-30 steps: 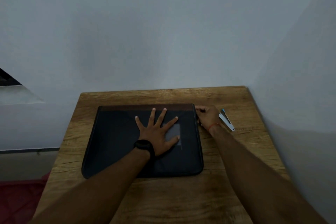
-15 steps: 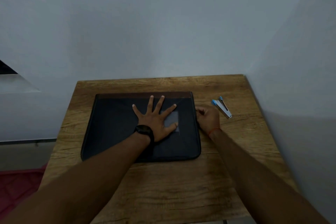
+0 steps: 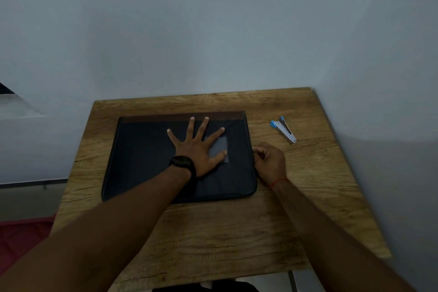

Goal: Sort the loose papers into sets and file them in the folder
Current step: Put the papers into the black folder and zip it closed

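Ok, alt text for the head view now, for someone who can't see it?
A closed dark folder lies on a wooden table; the left hand presses flat on it, fingers spread, while the right hand pinches its right edge. A blue-and-silver stapler lies to the right.

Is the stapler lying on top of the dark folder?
No, the stapler lies on the wooden table, right of the folder.

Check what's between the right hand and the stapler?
Nothing: only bare wooden table separates the right hand from the stapler, per the head view.
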